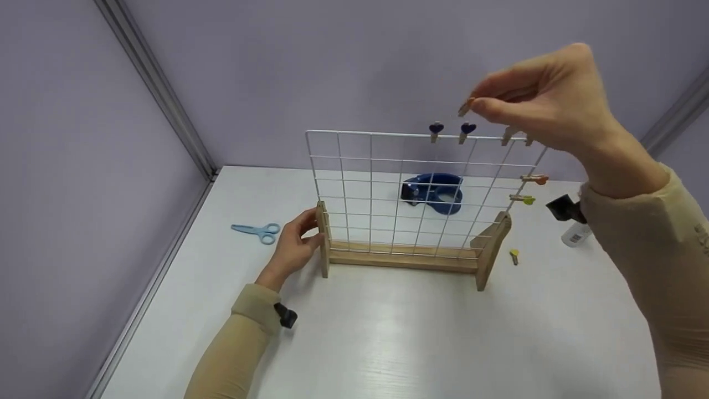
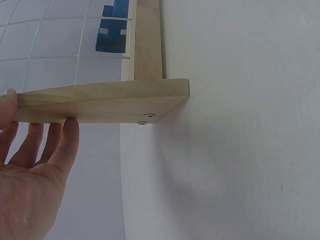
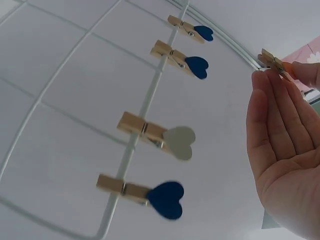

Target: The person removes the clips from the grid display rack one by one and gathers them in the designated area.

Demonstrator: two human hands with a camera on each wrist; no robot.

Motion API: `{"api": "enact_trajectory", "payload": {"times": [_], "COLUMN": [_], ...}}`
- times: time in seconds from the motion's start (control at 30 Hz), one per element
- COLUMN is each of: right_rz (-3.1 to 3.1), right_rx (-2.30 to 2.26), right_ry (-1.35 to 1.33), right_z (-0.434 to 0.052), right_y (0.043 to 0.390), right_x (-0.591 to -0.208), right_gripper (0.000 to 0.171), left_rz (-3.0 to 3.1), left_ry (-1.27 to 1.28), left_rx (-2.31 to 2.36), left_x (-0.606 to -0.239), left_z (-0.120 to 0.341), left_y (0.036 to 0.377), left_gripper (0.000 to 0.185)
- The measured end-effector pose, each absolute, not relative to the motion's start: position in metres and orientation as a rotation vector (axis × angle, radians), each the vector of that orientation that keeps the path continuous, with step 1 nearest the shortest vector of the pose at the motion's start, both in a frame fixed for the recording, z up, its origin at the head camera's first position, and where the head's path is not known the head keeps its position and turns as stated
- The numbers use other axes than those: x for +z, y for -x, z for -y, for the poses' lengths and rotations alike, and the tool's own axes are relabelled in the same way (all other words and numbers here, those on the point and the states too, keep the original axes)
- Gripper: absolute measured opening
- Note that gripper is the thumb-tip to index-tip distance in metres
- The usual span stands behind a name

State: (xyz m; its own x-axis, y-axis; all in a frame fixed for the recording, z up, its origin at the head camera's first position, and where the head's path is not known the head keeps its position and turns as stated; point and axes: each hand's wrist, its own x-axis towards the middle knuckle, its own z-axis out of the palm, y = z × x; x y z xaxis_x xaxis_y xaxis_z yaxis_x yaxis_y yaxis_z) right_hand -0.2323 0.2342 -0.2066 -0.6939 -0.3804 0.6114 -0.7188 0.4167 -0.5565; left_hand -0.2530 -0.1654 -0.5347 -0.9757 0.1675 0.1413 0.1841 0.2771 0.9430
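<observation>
A white wire grid [image 1: 388,133] stands upright in a wooden stand [image 1: 399,260]. My left hand [image 1: 296,246] grips the stand's left side piece [image 2: 100,105], thumb on one face and fingers on the other. Above the grid's top wire, my right hand [image 1: 565,100] pinches a small wooden clothespin [image 3: 272,61] with some orange on it, apart from the wire. Clipped along that wire are clothespins with dark blue hearts [image 3: 196,67] and one with a white heart [image 3: 180,143]. On the right edge sit an orange clothespin [image 1: 534,179] and a yellow-green one [image 1: 523,199].
Behind the grid lies a blue tape dispenser [image 1: 451,205]. Light blue scissors [image 1: 260,230] are left of the stand. A loose yellow clothespin [image 1: 514,256] and a white bottle [image 1: 576,235] are on the table to the right. Walls border the table.
</observation>
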Motion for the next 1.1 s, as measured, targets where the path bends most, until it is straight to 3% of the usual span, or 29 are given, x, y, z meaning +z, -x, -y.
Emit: {"api": "enact_trajectory", "payload": {"times": [0.6,1.1], "right_rz": [2.304,2.425], "right_rx": [1.239,1.462], "right_ry": [-0.512,-0.098], "right_z": [-0.322,-0.395], "right_y": [0.210,0.213], "right_x": [-0.258,-0.374], "right_gripper": [0.011,0.027], "left_rz": [2.483,2.509], "left_ry": [0.346,0.321], "left_rx": [-1.858,-1.822], "left_x": [-0.534,-0.536], "left_z": [0.168,0.171], "left_y": [0.252,0.251], "left_gripper": [0.059,0.059]}}
